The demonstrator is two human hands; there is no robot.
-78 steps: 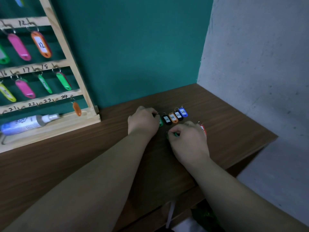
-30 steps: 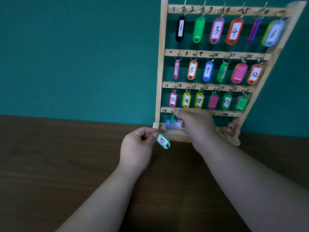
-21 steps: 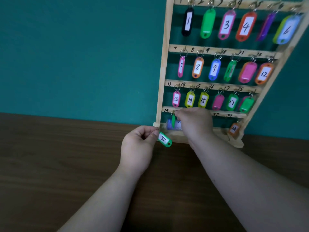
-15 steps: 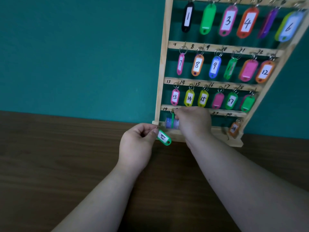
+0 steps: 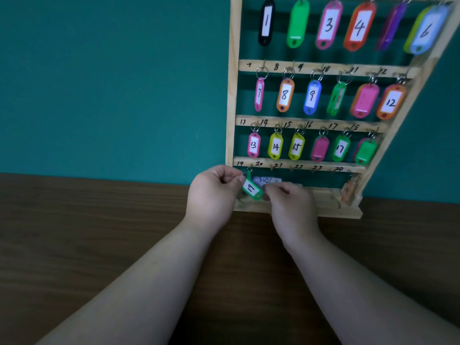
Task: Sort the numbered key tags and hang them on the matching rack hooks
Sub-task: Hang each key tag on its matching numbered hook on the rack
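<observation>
Just behind tag 19 (image 5: 251,188) lies a bottle (image 5: 268,180).

The tag marked 19 (image 5: 251,188) is green with a white label and black handwriting. The rack (image 5: 231,95) is pale bare wood with black handwritten numbers, against a teal wall (image 5: 112,83) on a dark brown wood-grain tabletop (image 5: 87,232). Its hanging tags (image 5: 285,95) are black, green, pink, orange, purple, blue and yellow, most white-labelled.
</observation>
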